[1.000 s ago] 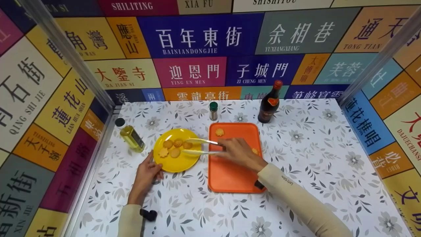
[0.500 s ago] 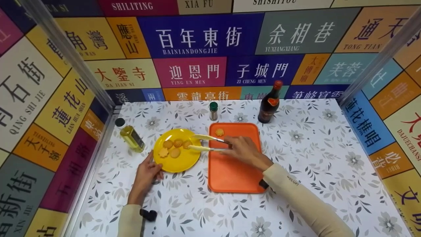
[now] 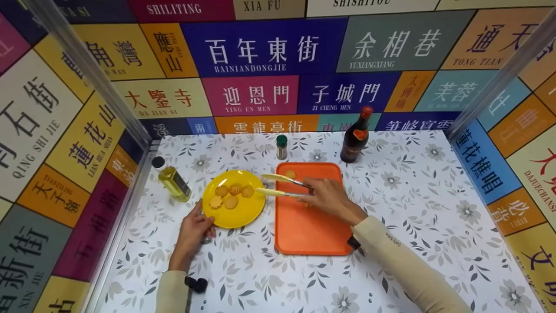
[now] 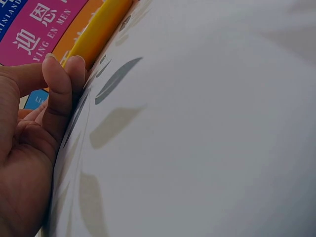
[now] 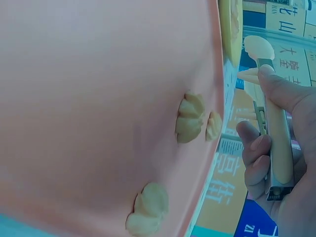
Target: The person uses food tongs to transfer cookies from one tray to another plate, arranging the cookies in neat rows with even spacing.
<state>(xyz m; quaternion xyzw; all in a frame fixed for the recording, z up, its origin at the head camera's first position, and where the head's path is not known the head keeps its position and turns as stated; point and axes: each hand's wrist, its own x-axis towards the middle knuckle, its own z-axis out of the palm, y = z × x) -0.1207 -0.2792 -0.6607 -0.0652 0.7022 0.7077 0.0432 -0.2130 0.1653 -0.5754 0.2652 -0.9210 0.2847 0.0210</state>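
My right hand (image 3: 328, 198) grips a pair of tongs (image 3: 284, 192) with pale tips, over the upper part of the orange tray (image 3: 310, 234). The tongs' arms are spread, with nothing between them, and their tips point left to the plate's right rim. On the yellow plate (image 3: 236, 219) lie several cookies (image 3: 231, 202), round and flower-shaped. My left hand (image 3: 195, 226) holds the plate's left rim between thumb and fingers. The right wrist view shows a ridged cookie (image 5: 190, 118), a smaller-looking cookie (image 5: 214, 126) and another cookie (image 5: 148, 210) on the tray.
An oil bottle (image 3: 173, 180) with a black cap stands left of the plate. Behind the tray are a green-capped spice jar (image 3: 282, 148) and a dark red-capped bottle (image 3: 355, 137). Printed wall panels (image 3: 260, 48) enclose the patterned table (image 3: 412, 204).
My right hand and the tongs have drawn back to the right, from over the cookies on the plate to the gap between plate and tray. My left hand has stayed at the rim.
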